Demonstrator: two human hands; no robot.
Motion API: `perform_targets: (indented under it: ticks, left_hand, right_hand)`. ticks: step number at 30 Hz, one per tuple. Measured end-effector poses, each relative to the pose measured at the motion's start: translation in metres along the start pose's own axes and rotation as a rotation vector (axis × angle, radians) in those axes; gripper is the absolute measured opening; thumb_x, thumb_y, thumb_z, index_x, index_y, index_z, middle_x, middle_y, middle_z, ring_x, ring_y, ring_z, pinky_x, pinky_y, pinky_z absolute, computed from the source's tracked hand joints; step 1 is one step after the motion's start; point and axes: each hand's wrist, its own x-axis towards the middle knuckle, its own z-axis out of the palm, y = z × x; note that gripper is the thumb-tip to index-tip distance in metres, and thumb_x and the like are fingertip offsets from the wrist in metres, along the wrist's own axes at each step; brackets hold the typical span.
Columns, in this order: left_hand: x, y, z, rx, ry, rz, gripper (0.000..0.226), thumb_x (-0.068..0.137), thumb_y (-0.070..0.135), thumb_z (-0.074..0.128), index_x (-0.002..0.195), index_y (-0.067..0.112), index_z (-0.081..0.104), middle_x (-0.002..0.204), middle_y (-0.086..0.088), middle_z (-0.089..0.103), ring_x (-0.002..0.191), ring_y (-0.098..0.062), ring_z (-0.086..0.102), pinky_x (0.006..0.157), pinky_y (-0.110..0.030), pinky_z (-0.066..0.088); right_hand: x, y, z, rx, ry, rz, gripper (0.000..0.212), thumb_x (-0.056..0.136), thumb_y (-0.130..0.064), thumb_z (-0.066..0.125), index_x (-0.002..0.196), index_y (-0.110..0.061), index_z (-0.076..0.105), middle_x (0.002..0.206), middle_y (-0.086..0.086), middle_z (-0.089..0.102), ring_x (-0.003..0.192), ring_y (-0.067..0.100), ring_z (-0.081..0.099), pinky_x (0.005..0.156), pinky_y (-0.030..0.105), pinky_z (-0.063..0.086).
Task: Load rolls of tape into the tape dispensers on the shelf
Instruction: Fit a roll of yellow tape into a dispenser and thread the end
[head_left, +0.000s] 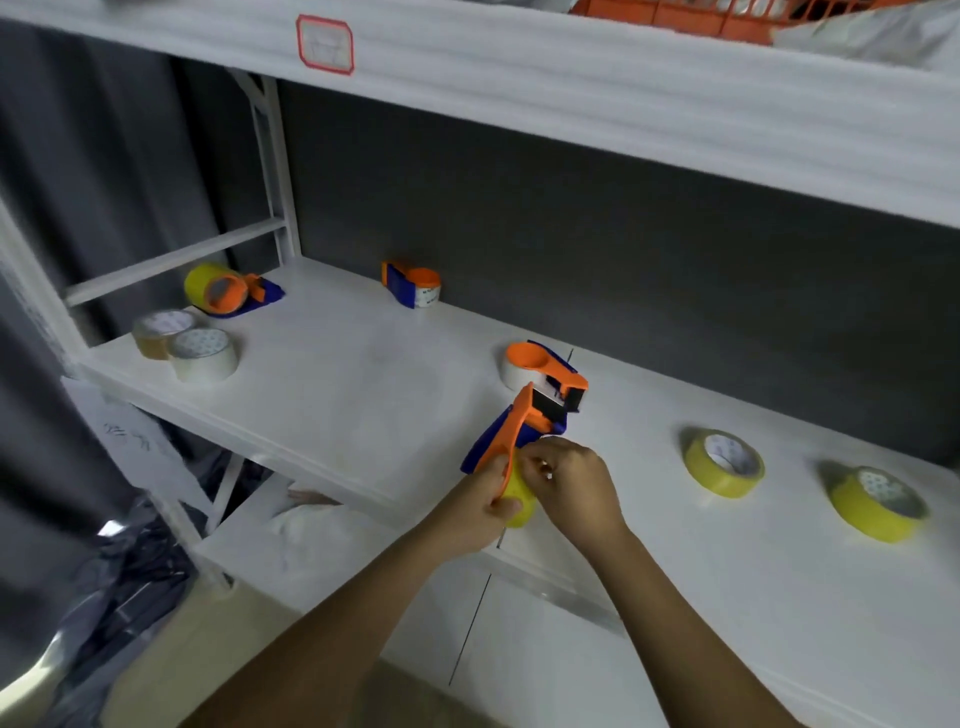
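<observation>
Both hands hold one orange and blue tape dispenser (511, 434) above the front edge of the white shelf (337, 374). A yellow tape roll (521, 498) sits in it, mostly hidden by my fingers. My left hand (488, 501) grips the dispenser and roll from below. My right hand (569, 480) pinches at the top of the yellow roll. A second dispenser (545, 371) with a white roll stands just behind. Two more dispensers sit further back: one (228, 291) with a yellow roll at the left, one (413, 283) with a white roll by the wall.
Loose rolls lie on the shelf: a brown one (158, 332) and a clear one (203, 353) at the left, two yellow ones (723, 462) (878, 504) at the right. An upper shelf (571, 93) overhangs. A lower shelf (311, 551) and dark bags (119, 582) lie below left.
</observation>
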Motion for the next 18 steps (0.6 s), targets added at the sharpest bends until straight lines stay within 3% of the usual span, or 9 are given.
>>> perform_targets:
  ticks: [6,8,11,15,18]
  left_hand:
    - [0.011,-0.021,0.004,-0.054,-0.003,-0.043,0.06,0.089,0.032,0.048,0.144,0.024,0.023,0.13,-0.003,0.048,0.117,-0.018,0.051,0.1,-0.036,0.046]
    - [0.011,-0.021,0.005,-0.095,0.004,-0.065,0.053,0.094,0.023,0.048,0.142,0.022,0.026,0.13,-0.002,0.048,0.12,-0.016,0.049,0.099,-0.028,0.045]
    - [0.011,-0.02,0.006,-0.114,0.026,-0.054,0.057,0.093,0.01,0.052,0.143,0.017,0.026,0.135,0.0,0.045,0.124,-0.014,0.045,0.105,-0.029,0.038]
    - [0.013,-0.022,0.003,-0.135,0.048,-0.055,0.059,0.092,0.012,0.055,0.144,0.017,0.028,0.138,-0.001,0.046,0.127,-0.017,0.045,0.11,-0.038,0.036]
    - [0.015,-0.024,0.003,-0.108,0.039,-0.065,0.061,0.093,0.017,0.054,0.145,0.019,0.024,0.14,0.0,0.043,0.129,-0.018,0.043,0.11,-0.039,0.036]
  right_hand:
    - [0.001,0.006,0.007,0.038,-0.08,-0.002,0.015,0.087,-0.009,0.058,0.081,-0.008,0.072,0.088,0.003,0.072,0.077,0.018,0.063,0.07,0.031,0.051]
    - [0.002,0.006,0.012,0.0,-0.103,-0.001,0.016,0.087,-0.01,0.057,0.081,-0.006,0.071,0.088,0.007,0.071,0.076,0.022,0.063,0.069,0.032,0.05]
    - [0.003,0.005,0.02,-0.008,-0.075,0.016,0.016,0.087,-0.01,0.058,0.08,-0.005,0.071,0.085,0.009,0.07,0.073,0.024,0.063,0.067,0.037,0.051]
    - [0.01,0.003,0.021,-0.03,-0.071,0.047,0.017,0.089,-0.012,0.056,0.084,-0.006,0.072,0.086,0.008,0.07,0.074,0.025,0.064,0.065,0.03,0.048]
    - [0.012,0.001,0.016,-0.045,-0.148,0.034,0.021,0.091,-0.015,0.051,0.091,-0.009,0.072,0.095,0.007,0.07,0.081,0.022,0.064,0.072,0.029,0.049]
